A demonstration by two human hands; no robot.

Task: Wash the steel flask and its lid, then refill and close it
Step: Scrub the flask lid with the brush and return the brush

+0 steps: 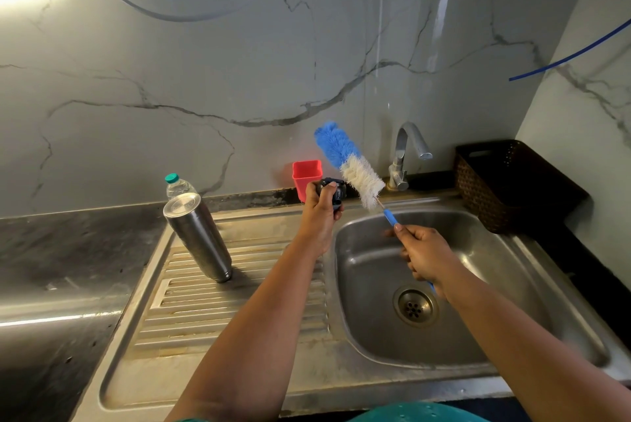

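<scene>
The steel flask point(198, 237) stands upside down on the ribbed drainboard point(239, 305), left of the sink basin point(478, 285). My left hand point(319, 213) grips the flask's dark lid point(334, 192) above the basin's left rim. My right hand point(423, 256) holds the blue handle of a bottle brush point(351, 163) over the basin. Its blue and white bristle head points up and left, just right of the lid, and I cannot tell whether it touches the lid.
A red plastic cup point(306, 177) sits against the wall behind the lid. A tap point(406, 155) stands behind the basin, no water running. A clear bottle with a green cap point(177, 184) stands behind the flask. A dark woven basket point(508, 186) is at right.
</scene>
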